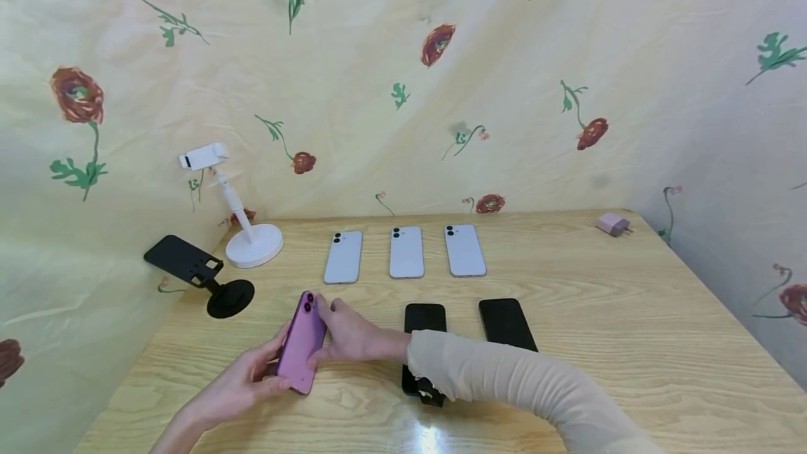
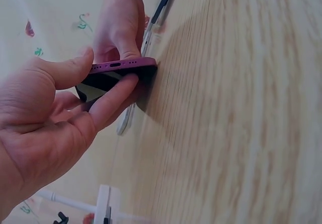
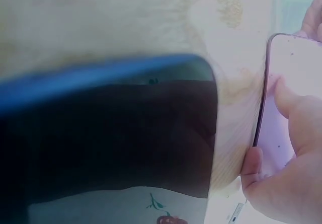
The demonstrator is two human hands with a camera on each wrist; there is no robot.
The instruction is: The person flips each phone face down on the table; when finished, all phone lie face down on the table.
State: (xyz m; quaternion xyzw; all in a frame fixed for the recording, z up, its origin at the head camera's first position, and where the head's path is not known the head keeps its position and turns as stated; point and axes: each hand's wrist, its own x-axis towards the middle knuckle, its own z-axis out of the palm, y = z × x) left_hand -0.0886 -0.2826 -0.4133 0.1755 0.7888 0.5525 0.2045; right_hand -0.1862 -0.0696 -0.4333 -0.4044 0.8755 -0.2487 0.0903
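Both hands hold a purple phone [image 1: 301,352] above the left part of the table, its back with the twin cameras turned up. My left hand [image 1: 246,375] grips its lower left, thumb at the bottom edge and fingers under the dark screen, as the left wrist view shows. The right hand [image 1: 353,331] grips the right edge near the cameras; in the right wrist view its thumb lies on the back. Below the right wrist is a dark phone [image 1: 424,317], screen up and partly hidden by the sleeve. A second dark phone [image 1: 508,324] lies right of it.
Three white phones lie face down in a row behind: left one [image 1: 343,258], middle one [image 1: 406,252], right one [image 1: 465,251]. A white phone stand [image 1: 255,245] and a black phone stand [image 1: 230,298] occupy the left side. A plug-in charger [image 1: 612,223] sits at the back right.
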